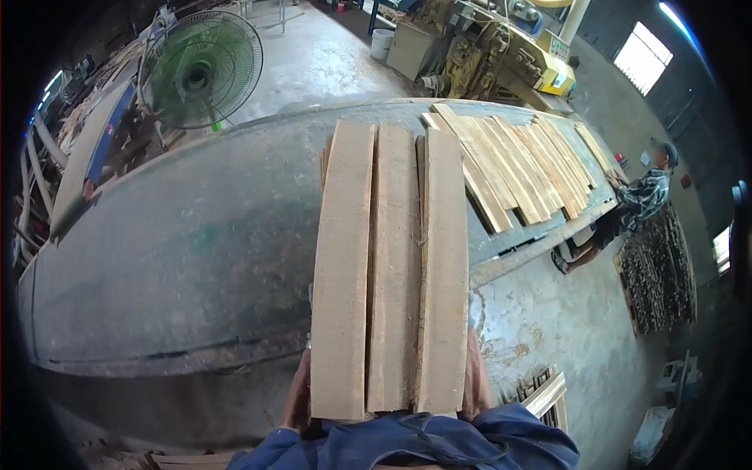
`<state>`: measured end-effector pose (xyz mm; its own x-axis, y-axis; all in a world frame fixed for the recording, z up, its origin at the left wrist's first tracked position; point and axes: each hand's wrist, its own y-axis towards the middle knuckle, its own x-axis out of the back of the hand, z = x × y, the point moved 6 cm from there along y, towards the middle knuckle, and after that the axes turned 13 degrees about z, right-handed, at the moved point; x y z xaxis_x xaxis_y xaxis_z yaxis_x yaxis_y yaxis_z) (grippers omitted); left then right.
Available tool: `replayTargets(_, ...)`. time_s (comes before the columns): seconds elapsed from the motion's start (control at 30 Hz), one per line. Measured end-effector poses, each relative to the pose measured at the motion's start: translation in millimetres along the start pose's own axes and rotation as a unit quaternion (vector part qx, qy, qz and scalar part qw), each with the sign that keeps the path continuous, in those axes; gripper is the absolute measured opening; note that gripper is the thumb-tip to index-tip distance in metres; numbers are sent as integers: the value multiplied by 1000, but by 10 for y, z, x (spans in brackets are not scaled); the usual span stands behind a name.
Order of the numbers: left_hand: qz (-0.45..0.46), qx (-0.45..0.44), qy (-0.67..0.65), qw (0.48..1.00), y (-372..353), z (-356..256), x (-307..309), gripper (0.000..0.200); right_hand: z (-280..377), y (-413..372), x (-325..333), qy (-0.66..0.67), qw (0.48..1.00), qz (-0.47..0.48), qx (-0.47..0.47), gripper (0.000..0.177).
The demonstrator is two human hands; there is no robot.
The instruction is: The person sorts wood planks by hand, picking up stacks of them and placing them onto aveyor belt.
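A stack of rough-sawn wooden boards (pixel 395 266) lies lengthwise in front of my body, three boards side by side on top and edges of others showing below. My left hand (pixel 301 392) is at the near left side of the stack, and my right hand (pixel 476 376) is at the near right side. Both hold the stack between them from the sides. Most of the fingers are hidden by the wood. The far end of the stack is over the dark worktable (pixel 188 258).
Paler planks (pixel 525 168) lie in a row on the table's right part. A co-worker (pixel 646 192) stands at its right end. Beyond the table are a fan (pixel 200 74) and a yellow machine (pixel 486 55). More wood pieces (pixel 544 395) are low at the right.
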<state>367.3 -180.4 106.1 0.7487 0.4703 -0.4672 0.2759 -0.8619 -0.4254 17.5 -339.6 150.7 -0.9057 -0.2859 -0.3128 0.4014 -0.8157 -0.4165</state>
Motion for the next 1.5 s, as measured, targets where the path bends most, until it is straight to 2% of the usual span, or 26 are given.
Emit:
replayTargets(0.13, 10, -32, 38, 999, 775, -557, -353, 76, 704, 849, -174, -17, 999, 18, 26, 85)
replayTargets(0.27, 1, -120, 129, 984, 1590, -1195, -848, 77, 1554, 1629, -219, -98, 991, 55, 68, 85)
replayTargets(0.37, -39, -238, 270, 932, 2057, -1843, -1255, 77, 2244, 1953, -263, -185, 981, 38, 40, 86)
replayTargets(0.43, 5, -294, 351, 889, 2118, -2145, -1464, 79, 2541, 2006, -265, -207, 978, -24, -10, 93)
replayTargets(0.47, 35, -319, 394, 861, 2145, -2262, -1548, 81, 2576, 2125, -265, -326, 943, -52, 32, 98)
replayTargets(0.53, 28, -186, 534, 824, 2141, -2220, -1998, 88, 2441, 2320, -381, -536, 829, -108, 116, 110)
replayTargets(0.57, 21, -120, 594, 795, 2158, -2201, -2231, 92, 2525, 2241, -489, -545, 829, -113, 57, 122)
replayTargets(0.67, -18, 5, 629, 777, 2111, -2299, -2494, 99, 2577, 2271, -544, -587, 805, -87, -20, 124)
replayTargets(0.7, -26, -10, 637, 770, 2121, -2282, -2462, 97, 2626, 2255, -447, -570, 818, -70, -16, 112)
replayTargets(0.8, -53, -85, 649, 754, 2169, -2323, -2061, 90, 2555, 2448, 238, -459, 874, 21, 158, 92)
replayTargets(0.87, -67, -142, 656, 739, 2116, -2336, -1623, 85, 2642, 2318, 465, -556, 818, -16, 147, 74)
replayTargets(0.9, -92, -115, 657, 739, 2077, -2335, -1399, 85, 2618, 2309, 624, -613, 780, -78, 98, 73)
replayTargets(0.97, -143, -67, 654, 740, 2009, -2311, -1087, 83, 2598, 2241, 661, -671, 712, -177, 101, 74)
replayTargets(1.0, -161, -52, 683, 710, 1984, -2266, -1024, 82, 2627, 2172, 565, -697, 673, -227, 102, 74)
replayTargets(1.03, -178, -39, 712, 679, 1976, -2234, -992, 80, 2568, 2178, 433, -603, 771, -170, 113, 77)
replayTargets(1.07, -193, -27, 740, 644, 2001, -2216, -965, 79, 2456, 2222, 201, -620, 762, -144, 118, 77)
replayTargets(1.1, -144, -154, 693, 689, 2079, -2193, -1106, 70, 2326, 2270, -4, -638, 751, -117, 122, 77)
replayTargets(1.17, -1, -289, 592, 752, 2094, -2158, -1974, 62, 2190, 2301, -103, -663, 734, -89, 116, 78)
replayTargets(1.23, 77, -163, 781, 598, 2036, -1997, -2858, 60, 2183, 2367, -116, -672, 728, -91, 104, 79)
replayTargets(1.27, 81, -247, 780, 569, 2065, -1825, -2998, 57, 2221, 2316, -104, -680, 721, -96, 99, 74)
replayTargets(1.3, 76, -228, 808, 538, 2218, -1643, -3003, 57, 2242, 2309, -26, -675, 726, -109, 76, 69)
replayTargets(1.33, 59, -208, 806, 551, 2268, -1627, -2958, 58, 2288, 2305, 62, -670, 730, -122, 55, 65)
replayTargets(1.43, -2, -142, 797, 587, 2344, -1730, -2621, 56, 2365, 2271, 168, -730, 663, -160, 30, 57)
replayTargets(1.5, -43, -70, 825, 560, 2235, -1902, -2394, 53, 2414, 2262, 88, -762, 600, -227, 92, 55)
